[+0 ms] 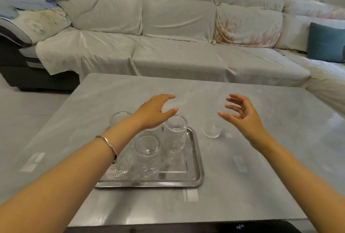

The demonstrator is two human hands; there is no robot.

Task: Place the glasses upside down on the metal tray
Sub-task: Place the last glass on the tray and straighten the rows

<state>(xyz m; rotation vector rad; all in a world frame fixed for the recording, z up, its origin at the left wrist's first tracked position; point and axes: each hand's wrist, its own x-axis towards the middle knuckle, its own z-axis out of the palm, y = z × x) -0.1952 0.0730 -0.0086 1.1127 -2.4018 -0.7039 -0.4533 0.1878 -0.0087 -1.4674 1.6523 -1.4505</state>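
Both bare hands, left (155, 110) and right (242, 116), hover spread-fingered, empty, above the rectangular metal tray (196, 173) of upturned clear glasses (174, 133).

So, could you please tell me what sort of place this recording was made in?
Most likely a home living room: a long sofa draped in pale covers, a blue cushion on it, and a low grey coffee table holding a metal tray of glasses.
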